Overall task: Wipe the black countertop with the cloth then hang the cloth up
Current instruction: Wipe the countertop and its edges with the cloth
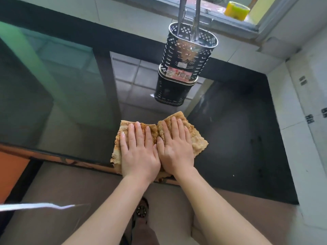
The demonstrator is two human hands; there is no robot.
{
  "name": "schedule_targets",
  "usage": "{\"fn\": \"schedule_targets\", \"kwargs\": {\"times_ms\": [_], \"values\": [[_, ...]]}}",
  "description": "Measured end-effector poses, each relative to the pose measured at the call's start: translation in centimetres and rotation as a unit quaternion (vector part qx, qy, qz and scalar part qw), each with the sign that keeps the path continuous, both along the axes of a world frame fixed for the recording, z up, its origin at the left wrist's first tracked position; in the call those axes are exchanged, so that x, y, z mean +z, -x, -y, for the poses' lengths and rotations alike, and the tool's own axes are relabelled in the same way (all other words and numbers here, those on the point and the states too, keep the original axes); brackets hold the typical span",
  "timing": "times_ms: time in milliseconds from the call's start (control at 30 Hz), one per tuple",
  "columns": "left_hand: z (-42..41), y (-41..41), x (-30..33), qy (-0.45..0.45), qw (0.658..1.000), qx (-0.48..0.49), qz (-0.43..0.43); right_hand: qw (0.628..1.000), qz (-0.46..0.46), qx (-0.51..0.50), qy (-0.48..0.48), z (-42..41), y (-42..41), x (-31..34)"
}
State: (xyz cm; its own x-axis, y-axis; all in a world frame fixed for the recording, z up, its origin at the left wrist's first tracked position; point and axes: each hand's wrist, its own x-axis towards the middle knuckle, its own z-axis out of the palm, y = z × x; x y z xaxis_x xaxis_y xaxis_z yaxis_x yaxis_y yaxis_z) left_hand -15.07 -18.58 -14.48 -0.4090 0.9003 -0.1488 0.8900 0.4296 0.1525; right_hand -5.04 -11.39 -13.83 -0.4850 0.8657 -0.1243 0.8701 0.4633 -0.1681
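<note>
While both our left hand (139,147) and right hand (174,145) press the tan cloth (196,138) with fingers (131,133) straight and slightly apart, we should push evenly toward twelve o'clock across the black table (238,131).

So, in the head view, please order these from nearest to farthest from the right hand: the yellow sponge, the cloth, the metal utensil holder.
From the right hand:
1. Cloth, directly under the palm, at the counter's front edge.
2. Metal utensil holder, standing farther back on the counter.
3. Yellow sponge, on the window ledge, back right.
</note>
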Motion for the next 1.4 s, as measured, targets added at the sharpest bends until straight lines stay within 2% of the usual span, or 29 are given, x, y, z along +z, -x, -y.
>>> {"fn": "schedule_targets", "kwargs": {"times_ms": [200, 367, 567, 700, 1033, 1333, 1400], "values": [[-3.1, -4.2, 0.0, -0.001, 0.998, -0.065, 0.011, 0.995, 0.006, -0.101, -0.011, -1.0, -5.0, -0.5], [-3.7, -5.7, -0.2, 0.001, 0.997, -0.082, 0.005, 0.983, -0.007, -0.182, -0.006, -0.6, -6.3, -0.7], [-3.8, -7.2, -0.1, 0.004, 0.995, -0.102, -0.002, 0.986, -0.008, -0.168, -0.005, -0.5, -8.3, -0.5], [-4.8, -11.8, 0.1, -0.004, 0.99, -0.141, 0.026, 0.983, -0.007, -0.185, -0.004, -1.0, -13.3, -0.3], [-10.0, -21.6, 0.1, -0.005, 0.972, -0.222, 0.082, 0.964, 0.028, -0.264, -0.016, -4.3, -23.6, -0.4], [-13.0, -25.0, 0.4, 0.009, 0.95, -0.289, 0.119, 0.945, 0.011, -0.326, -0.019, -6.0, -27.2, 0.0], [-13.3, -24.9, 0.9, 0.004, 0.949, -0.28, 0.145, 0.939, 0.002, -0.344, -0.013, -6.2, -27.0, 0.3]]}}
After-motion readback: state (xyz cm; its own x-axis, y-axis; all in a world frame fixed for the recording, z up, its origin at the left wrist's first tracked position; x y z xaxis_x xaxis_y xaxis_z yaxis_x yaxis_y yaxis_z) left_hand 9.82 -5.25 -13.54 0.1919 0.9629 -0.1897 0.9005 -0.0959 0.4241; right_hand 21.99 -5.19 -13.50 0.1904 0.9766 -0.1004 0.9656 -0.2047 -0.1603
